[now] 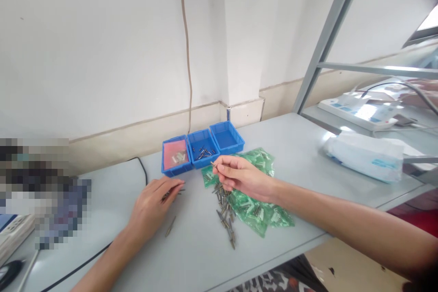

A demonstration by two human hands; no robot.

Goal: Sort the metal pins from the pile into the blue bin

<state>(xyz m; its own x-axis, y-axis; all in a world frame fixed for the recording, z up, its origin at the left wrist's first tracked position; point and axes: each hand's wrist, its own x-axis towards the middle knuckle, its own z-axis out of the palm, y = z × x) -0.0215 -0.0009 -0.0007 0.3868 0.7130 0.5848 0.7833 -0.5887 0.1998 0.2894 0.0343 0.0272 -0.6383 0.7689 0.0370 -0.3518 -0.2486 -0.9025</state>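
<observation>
**K:** Pin [213, 164] status? Where is it, who has it?

**M:** Right hand [239, 177] has it, pinched between thumb and fingertips, other fingers curled in. Held above the table, just in front of the middle blue bin [203, 148].

**K:** Orientation?

**M:** Long axis runs roughly left-right, only the tip pokes out of the pinch, pointing left toward the bins. Too small to tell which end it is.

**K:** Left hand?

**M:** Left hand [153, 206] lies palm down on the table [191, 255], fingers loosely spread, fingertips touching a few pins [178, 191]. Not gripping anything I can see. One loose pin [170, 226] lies just beside it, tilted, long axis toward the bins.

**K:** Surroundings?

**M:** Pile of pins [226, 219] under the right wrist, next to green bags [260, 212]. Three blue bins in a row: left one [176, 157] has a pink sheet, middle one has pins, right one [226, 137] looks bare. Black cable [143, 171] left of the bins.
</observation>
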